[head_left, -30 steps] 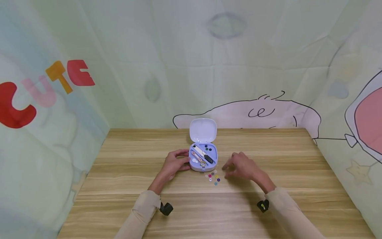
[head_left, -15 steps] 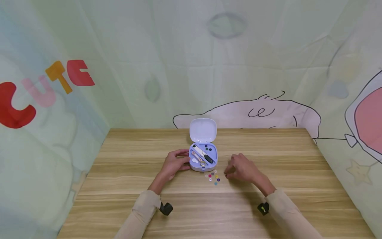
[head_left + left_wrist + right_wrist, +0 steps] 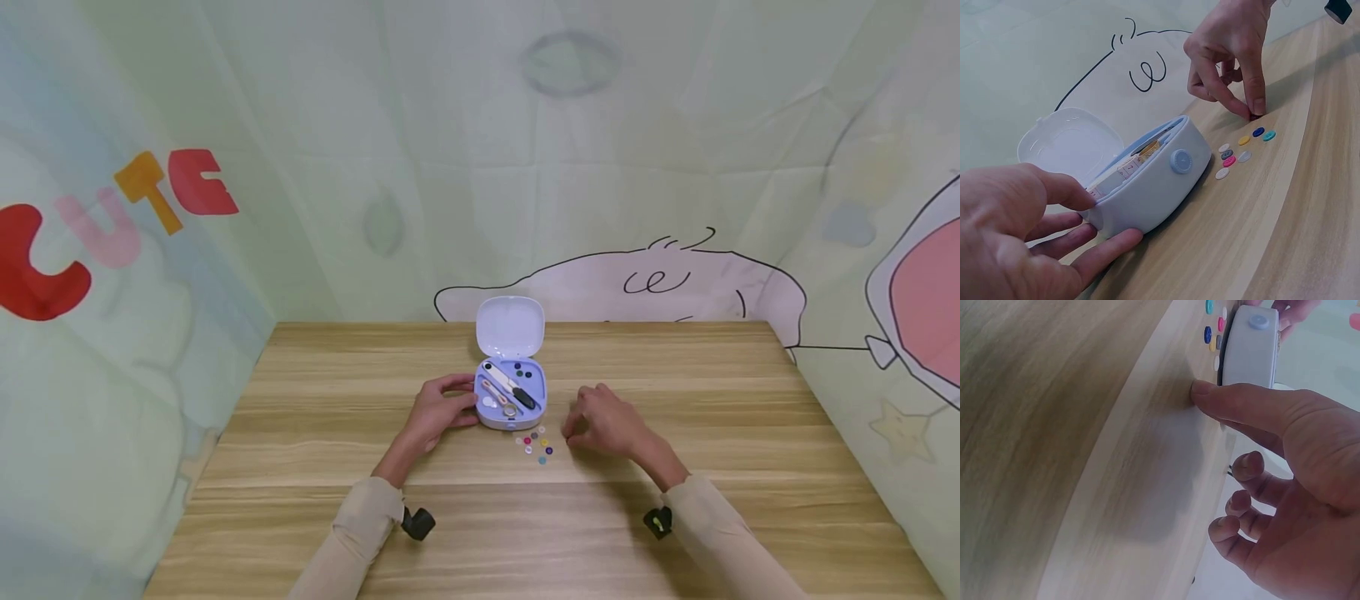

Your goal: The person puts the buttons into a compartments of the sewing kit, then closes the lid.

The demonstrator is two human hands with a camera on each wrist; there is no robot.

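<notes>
A pale blue sewing box point(image 3: 529, 423) stands on the table with its lid point(image 3: 511, 327) raised. My left hand point(image 3: 435, 412) holds the box's left side, thumb at the front and fingers along the side. In front of the box lie several loose buttons, among them a pink button point(image 3: 1229, 161), a yellow button point(image 3: 1244, 140) and a teal button point(image 3: 1269, 135). To their right, my right hand point(image 3: 609, 423) pinches a small dark red button point(image 3: 1255, 117) between thumb and index finger at the tabletop. Its other fingers are loosely curled. Most of that button is hidden by the fingertips.
Inside the box are a black-handled tool point(image 3: 524, 399), a pink-and-white slim tool point(image 3: 494, 393), a gold ring-shaped item point(image 3: 510, 411) and several dark buttons point(image 3: 528, 375). The wooden table point(image 3: 322, 450) meets a printed cloth backdrop point(image 3: 360, 242) behind the box.
My right thumb and index finger have closed together on the dark red button at the table. My left hand, the box and the other loose buttons have stayed in place.
</notes>
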